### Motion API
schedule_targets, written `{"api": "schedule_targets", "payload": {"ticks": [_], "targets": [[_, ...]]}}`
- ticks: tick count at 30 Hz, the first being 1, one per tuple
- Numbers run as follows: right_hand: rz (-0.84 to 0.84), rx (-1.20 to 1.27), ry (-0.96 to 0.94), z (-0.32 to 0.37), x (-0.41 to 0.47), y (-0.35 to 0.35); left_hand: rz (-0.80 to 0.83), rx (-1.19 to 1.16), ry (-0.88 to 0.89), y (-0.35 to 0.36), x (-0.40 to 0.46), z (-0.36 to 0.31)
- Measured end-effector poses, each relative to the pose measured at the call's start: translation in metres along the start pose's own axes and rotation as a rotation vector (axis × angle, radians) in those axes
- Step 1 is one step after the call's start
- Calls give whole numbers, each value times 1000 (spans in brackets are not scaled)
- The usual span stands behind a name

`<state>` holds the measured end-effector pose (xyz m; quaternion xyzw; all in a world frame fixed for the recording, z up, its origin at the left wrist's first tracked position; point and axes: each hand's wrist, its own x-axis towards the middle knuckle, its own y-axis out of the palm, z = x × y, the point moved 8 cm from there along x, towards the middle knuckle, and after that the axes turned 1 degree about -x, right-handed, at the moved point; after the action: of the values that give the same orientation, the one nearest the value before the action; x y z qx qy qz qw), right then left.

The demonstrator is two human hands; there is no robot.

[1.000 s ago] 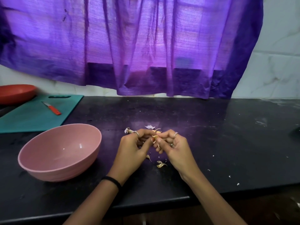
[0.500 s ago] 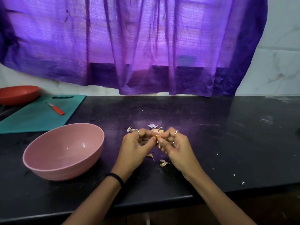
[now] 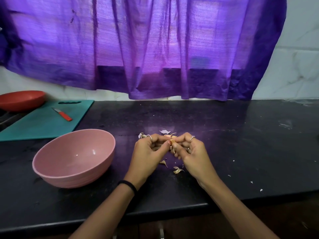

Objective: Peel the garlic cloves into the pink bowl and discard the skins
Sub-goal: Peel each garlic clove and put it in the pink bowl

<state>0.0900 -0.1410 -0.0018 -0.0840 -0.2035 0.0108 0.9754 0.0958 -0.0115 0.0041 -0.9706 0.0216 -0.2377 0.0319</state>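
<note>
So on my feed both hands are up together over the middle of the black counter (image 3: pixel 224 135). My left hand (image 3: pixel 148 152) and right hand (image 3: pixel 191 152) meet fingertip to fingertip, fingers curled in, both pinching the same garlic clove (image 3: pixel 172 141). It's a tiny tan thing right between the thumbs, mostly covered by the fingers, so I can't tell how much skin is left on it. There are rings on both hands and a black band (image 3: pixel 128 185) round the left wrist.

The pink bowl (image 3: pixel 74 157) sits on the counter just left of my left hand, not touching it. I can't make out any cloves inside, just a couple of light glints on the inner wall.

Loose skins (image 3: pixel 177 169) lie on the counter under and just behind the hands: a curl or two near the right wrist and a few pale scraps past the fingertips. Small white flecks are scattered further right.

Far left there's a teal cutting board (image 3: pixel 43 125) with a small red-handled knife (image 3: pixel 62 114) lying on it, and a red bowl (image 3: pixel 20 100) at its back corner. A purple curtain (image 3: pixel 146 45) hangs along the wall behind.

Checked for brands or labels: no readable writing on anything I can see.
</note>
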Motion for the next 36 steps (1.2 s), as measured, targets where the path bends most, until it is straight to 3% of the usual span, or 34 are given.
{"api": "schedule_targets", "payload": {"ticks": [14,36], "targets": [[-17,-143,-68,-2,0,3,-164,127,-50,0,-5,-3],[-63,-241,-144,3,-1,4,-198,274,-14,1,-7,-11]]}}
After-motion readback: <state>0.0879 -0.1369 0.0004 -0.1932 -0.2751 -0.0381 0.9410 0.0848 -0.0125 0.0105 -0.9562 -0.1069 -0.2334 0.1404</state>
